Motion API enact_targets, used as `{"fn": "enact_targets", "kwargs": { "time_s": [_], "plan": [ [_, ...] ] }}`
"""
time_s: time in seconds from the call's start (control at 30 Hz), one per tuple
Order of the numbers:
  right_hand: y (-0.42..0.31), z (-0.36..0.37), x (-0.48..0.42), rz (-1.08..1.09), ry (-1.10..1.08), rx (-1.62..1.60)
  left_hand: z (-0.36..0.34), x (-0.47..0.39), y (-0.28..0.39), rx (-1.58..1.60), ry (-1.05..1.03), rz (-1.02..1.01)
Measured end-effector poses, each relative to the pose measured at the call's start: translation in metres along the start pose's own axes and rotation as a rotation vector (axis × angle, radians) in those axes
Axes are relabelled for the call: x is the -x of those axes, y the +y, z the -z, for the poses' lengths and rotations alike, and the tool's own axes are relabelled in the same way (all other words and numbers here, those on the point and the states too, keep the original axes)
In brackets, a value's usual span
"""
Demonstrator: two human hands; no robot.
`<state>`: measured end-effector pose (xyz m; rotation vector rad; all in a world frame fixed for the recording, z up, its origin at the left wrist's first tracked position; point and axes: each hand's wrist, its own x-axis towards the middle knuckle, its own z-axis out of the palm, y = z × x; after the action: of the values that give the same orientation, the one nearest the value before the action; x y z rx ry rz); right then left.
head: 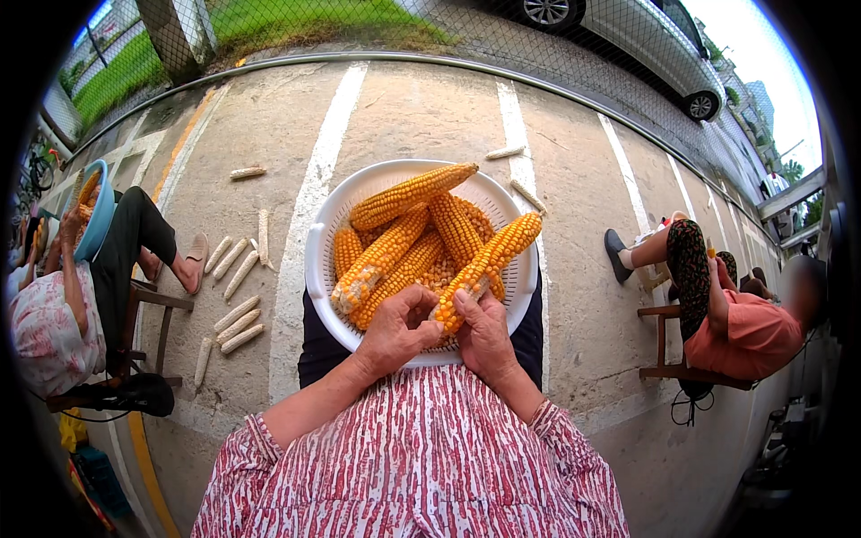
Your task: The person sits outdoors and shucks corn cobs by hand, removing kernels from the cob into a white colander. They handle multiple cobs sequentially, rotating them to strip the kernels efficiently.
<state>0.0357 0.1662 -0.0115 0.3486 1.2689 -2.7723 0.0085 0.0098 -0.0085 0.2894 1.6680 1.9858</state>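
A partly shelled ear of yellow corn (501,252) slants up to the right over a white plastic colander (319,265). My right hand (485,333) grips its lower part, the thumb lying by a bare pale patch. Close against the ear's lower end is my left hand (402,329), its fingers curled and its thumb at the kernels; whether it pinches anything is hidden. Several more ears lie in the colander, among them a full one (414,195) across the top and one with a stripped end (383,259). Loose kernels (440,274) show between them. The colander rests on my lap.
Stripped cobs (237,315) lie on the concrete floor (397,107) at left, with others (528,196) beyond the colander. On the left a seated person (64,323) holds a blue basin (99,215) of corn. Another person (753,336) sits at right. A wire fence (323,27) runs ahead.
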Motion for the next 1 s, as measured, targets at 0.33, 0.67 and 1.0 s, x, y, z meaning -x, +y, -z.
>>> {"fn": "enact_targets", "kwargs": {
  "time_s": [0.33,0.67,1.0],
  "plan": [
    [0.001,0.001,-0.001,-0.003,0.008,0.035,0.002,0.000,-0.001,-0.063,0.007,0.013],
    [0.004,0.001,-0.001,0.029,-0.009,0.067,0.000,-0.002,0.003,-0.125,0.040,-0.019],
    [0.006,0.000,-0.001,0.104,0.036,0.267,-0.008,-0.003,0.002,-0.588,0.165,-0.261]
  ]
}}
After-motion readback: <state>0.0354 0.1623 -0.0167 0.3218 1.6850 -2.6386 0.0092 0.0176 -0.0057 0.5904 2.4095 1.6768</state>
